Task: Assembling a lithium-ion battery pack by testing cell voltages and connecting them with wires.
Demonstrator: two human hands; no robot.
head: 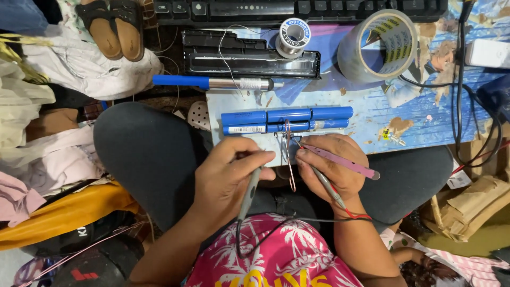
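A pack of blue cylindrical battery cells (287, 120) lies at the near edge of a blue patterned board (372, 106). My left hand (228, 175) grips a grey probe with a black lead, tip near the pack's thin wires (289, 154). My right hand (332, 167) holds pink tweezers (340, 161) and a second probe with a red lead, both pointing at the same wired spot below the cells.
A blue-handled soldering tool (212, 83) lies above the cells. Behind it are a black battery casing (249, 56), a solder spool (293, 36), a clear tape roll (378, 45) and a keyboard (297, 9). Cables run at right; clothes and sandals pile at left.
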